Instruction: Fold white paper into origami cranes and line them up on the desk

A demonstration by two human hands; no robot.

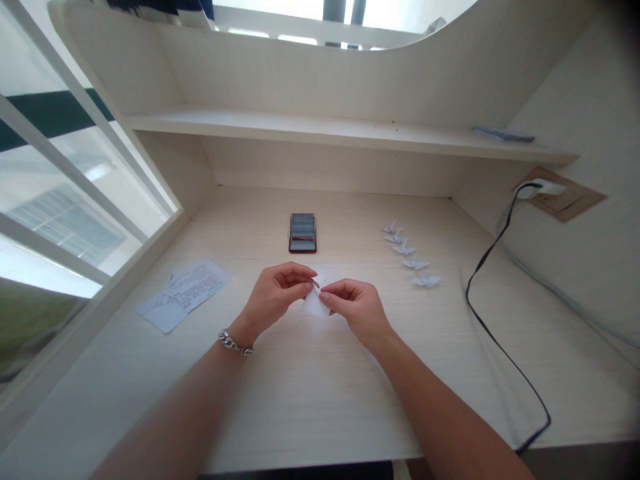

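Two bare hands meet over the middle of the desk [310,400], the left hand [274,293] and the right hand [359,310] close together at one piece of white paper [315,307]. On my remote feed I count five small folded paper birds [404,251], set in one slanting row on the desk's right half, the farthest of them toward the far edge. I count one phone [303,233], lying beyond the hands toward that same edge, its screen blurred, and two overlapping paper sheets [187,295] near the left edge, one of them bearing printed lines. Each grip is narrow: I see the left thumb and fingertips pinched on the white paper, and the right thumb and forefinger closed on it just beside them. More white shows beneath the fingers, against the desk; whether it belongs to the same piece, I cannot tell from my end. One chain bracelet [234,343] circles the left wrist. Along the right side, one black cable [469,293] runs from the wall socket [565,198] down to the near edge, while one flat item [504,135] rests at the right end of the shelf [320,130] above the far edge.
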